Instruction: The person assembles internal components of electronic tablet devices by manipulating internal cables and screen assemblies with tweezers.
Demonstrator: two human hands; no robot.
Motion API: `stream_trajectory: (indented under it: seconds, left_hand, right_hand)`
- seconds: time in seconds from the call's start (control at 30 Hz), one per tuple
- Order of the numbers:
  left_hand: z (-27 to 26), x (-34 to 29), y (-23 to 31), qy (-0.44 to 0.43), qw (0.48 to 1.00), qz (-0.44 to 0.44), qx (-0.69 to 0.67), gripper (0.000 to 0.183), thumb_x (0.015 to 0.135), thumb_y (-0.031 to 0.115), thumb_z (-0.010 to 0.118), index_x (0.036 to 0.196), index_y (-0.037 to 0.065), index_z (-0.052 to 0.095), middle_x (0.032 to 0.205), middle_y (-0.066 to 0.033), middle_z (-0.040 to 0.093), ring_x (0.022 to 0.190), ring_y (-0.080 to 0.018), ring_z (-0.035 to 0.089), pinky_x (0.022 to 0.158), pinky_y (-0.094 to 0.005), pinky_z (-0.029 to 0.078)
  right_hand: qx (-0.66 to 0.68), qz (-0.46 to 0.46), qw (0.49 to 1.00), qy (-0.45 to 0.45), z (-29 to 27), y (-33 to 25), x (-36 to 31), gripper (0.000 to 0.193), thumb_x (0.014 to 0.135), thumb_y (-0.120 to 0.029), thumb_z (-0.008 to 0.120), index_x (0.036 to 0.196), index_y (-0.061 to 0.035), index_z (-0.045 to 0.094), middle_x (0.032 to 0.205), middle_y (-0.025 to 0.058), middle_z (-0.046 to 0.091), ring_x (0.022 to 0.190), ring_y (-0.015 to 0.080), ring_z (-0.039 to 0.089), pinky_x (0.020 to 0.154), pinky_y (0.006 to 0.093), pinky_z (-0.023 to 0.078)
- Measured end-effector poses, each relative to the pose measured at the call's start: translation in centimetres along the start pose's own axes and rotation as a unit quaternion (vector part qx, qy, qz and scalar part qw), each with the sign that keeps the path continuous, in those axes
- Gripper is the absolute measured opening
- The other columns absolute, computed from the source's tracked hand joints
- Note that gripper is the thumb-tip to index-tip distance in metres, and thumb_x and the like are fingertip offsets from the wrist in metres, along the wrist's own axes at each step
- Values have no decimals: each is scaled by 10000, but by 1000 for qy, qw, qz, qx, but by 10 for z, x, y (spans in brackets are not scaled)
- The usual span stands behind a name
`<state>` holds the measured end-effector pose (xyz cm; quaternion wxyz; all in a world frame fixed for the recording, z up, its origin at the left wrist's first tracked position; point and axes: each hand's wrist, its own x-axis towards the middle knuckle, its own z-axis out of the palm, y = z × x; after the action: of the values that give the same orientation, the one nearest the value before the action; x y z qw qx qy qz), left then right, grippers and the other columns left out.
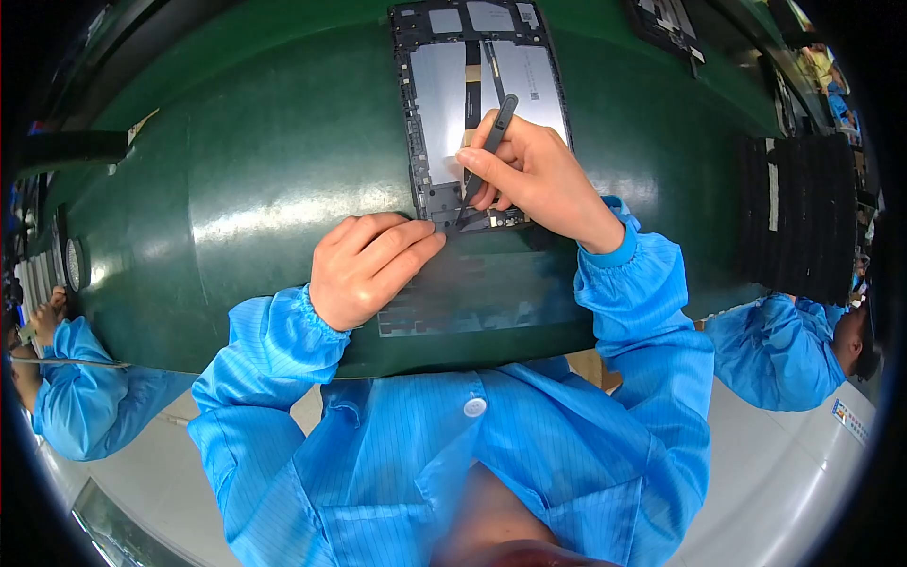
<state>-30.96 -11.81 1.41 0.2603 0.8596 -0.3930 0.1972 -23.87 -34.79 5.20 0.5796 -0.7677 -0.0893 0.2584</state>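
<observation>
A tablet-like device point(436, 104) lies on the green work surface with its inside exposed: silver plates in a black frame, with a dark flat cable down the middle. Over its near end, my right hand point(543, 175) grips black tweezers point(498, 128) in a pen-like hold, fingers closed. They slant down and left, tips at the black parts by the device's near edge. My left hand point(364, 265) rests palm down at the near left corner, fingers stretched out and fingertips at the edge. Its thumb is hidden.
A dark see-through sheet point(482, 295) lies in front of the device. Black stacked trays point(803, 213) stand at the right; another device point(669, 26) sits at the far right. Co-workers in blue sleeves point(779, 350) point(99, 402) sit on both sides. A dark bar point(71, 149) juts in from the left.
</observation>
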Motion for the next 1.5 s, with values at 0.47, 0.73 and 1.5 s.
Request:
stream_trajectory:
  seconds: [0.47,0.73,1.5]
  left_hand:
    - [-3,2,7,-62,995,21,77,492,688,122,652,1172,172,723,1071,-26,647,938,-201,633,730,-312,516]
    - [-5,7,3,-71,997,-17,22,462,663,97,702,1115,185,743,1001,-55,629,907,-244,639,728,-345,546]
    - [5,2,2,-47,995,38,85,527,678,137,657,1196,212,709,1025,-26,595,901,-187,605,732,-300,495]
  right_hand:
    - [16,-37,998,39,-3,1,-8,201,998,-220,609,1001,-24,567,807,72,661,692,134,692,540,213,510]
    - [4,-82,991,106,-17,16,-35,180,975,-170,640,992,-9,563,756,47,629,760,132,664,624,258,504]
    - [39,-102,986,124,-12,24,-37,163,940,-106,679,926,2,558,744,64,651,717,127,689,610,248,534]
